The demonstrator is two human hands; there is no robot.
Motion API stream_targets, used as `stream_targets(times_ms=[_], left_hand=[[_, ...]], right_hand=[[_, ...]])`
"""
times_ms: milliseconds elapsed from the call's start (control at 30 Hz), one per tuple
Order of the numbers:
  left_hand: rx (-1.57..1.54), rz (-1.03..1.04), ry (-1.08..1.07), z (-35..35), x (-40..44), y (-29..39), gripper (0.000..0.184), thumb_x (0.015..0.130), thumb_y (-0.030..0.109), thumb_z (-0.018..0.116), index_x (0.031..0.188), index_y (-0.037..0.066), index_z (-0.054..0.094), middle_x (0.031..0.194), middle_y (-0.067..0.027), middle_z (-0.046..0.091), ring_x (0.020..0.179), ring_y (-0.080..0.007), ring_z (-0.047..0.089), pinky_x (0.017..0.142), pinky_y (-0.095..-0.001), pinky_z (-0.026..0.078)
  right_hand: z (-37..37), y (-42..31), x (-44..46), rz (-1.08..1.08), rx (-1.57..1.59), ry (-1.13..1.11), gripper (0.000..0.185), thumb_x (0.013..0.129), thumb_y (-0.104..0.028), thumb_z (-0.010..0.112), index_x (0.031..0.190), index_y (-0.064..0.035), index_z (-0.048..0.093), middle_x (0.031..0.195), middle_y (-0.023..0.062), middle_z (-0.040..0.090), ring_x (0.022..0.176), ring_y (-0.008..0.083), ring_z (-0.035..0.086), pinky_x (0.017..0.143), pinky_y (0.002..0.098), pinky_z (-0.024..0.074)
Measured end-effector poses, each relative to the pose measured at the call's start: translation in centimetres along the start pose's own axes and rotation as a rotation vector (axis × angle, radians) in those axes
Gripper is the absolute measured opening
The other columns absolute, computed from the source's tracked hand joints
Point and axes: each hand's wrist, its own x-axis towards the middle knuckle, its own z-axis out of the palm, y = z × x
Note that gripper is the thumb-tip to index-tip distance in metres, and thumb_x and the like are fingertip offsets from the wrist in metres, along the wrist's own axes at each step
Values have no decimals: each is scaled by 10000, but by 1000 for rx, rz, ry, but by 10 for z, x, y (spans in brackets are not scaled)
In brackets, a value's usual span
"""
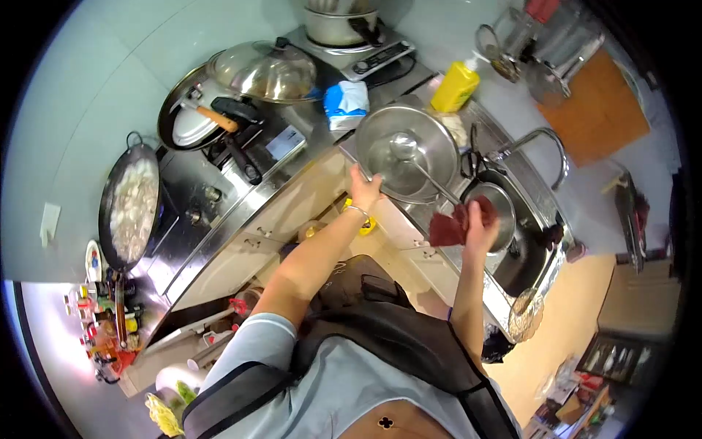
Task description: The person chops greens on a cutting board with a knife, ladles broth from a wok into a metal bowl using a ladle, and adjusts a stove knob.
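My left hand (pixel 365 188) is closed on the near rim of a large stainless steel bowl (pixel 374 170), which stands on the counter beside the sink. A ladle (pixel 404 145) rests in the bowl, its long handle sticking out over the rim toward the sink. Over the sink's near edge, my right hand (pixel 481 227) is closed on a dark red cloth (pixel 449 228) that hangs down from the fingers. Just behind that hand is a smaller metal pot (pixel 504 208) in the sink, partly covered by the cloth and hand.
The sink (pixel 521 274) has a curved faucet (pixel 564 150). A yellow pump bottle (pixel 455 86) and a blue-and-white tissue pack (pixel 346 104) stand behind the bowl. Leftward are a glass lid (pixel 267 71) and a wok with whitish food (pixel 134 208). A cutting board (pixel 596 110) hangs on the wall.
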Motion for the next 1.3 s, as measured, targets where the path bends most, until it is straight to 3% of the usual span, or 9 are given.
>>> stream_targets(times_ms=[67,133,200,267,367,500,800,967,1300], left_hand=[[-108,-27,-72,-13,6,-6,723,806,134,626,1359,100,162,1111,-156,507,813,-235,599,523,-298,545],[-297,-281,-240,-30,-3,1,736,824,170,630,1389,111,163,1080,-127,542,819,-197,589,604,-297,526],[-18,-243,-382,-70,-20,7,611,875,250,591,1365,61,278,1139,-114,535,940,-207,578,806,-318,491],[150,20,-227,-122,-37,-6,315,820,217,637,1089,55,611,924,-108,653,796,-196,626,702,-304,502],[900,208,311,-234,-72,27,201,790,190,597,918,61,683,946,-147,650,867,-321,621,770,-389,490],[1161,370,891,-394,-97,30,266,738,173,660,945,6,647,870,-197,624,823,-359,571,777,-442,438],[1424,347,619,-413,-28,80,537,741,153,654,1246,116,472,1231,-194,471,1036,-366,492,839,-405,464],[1501,299,599,-419,5,87,247,783,112,582,1013,29,610,832,-217,548,808,-378,554,710,-444,455],[1564,293,514,-458,29,79,302,727,252,681,817,-32,629,784,-243,606,810,-386,579,747,-432,469]], right_hand=[[0,-11,-10,-106,150,158,236,822,-86,645,1004,33,555,888,94,611,784,150,589,608,244,488],[6,-28,-23,-443,-153,309,299,828,-113,647,1046,35,506,974,129,589,823,183,595,689,280,505],[27,-55,-49,-432,-165,147,381,825,-145,661,1103,29,467,1048,151,563,884,206,584,771,309,497],[29,-46,-68,-367,-351,-64,383,824,-57,631,1142,53,449,1044,163,583,917,231,583,816,321,483],[28,-12,-88,-308,-461,-457,393,816,-128,652,1129,35,479,1031,156,585,915,247,574,829,337,458],[55,-4,-124,-135,-586,-595,397,800,-166,656,1117,12,496,982,158,590,907,247,573,814,338,452],[101,-1,-157,-195,-557,-686,364,794,-112,653,1101,13,503,960,132,587,884,202,567,815,306,447],[74,-1,-169,-94,-631,-595,369,797,-122,657,1111,4,508,993,150,603,922,220,582,830,317,449],[12,32,-201,136,-655,-385,368,814,-121,657,1109,26,492,1037,152,577,941,225,565,846,316,438]])
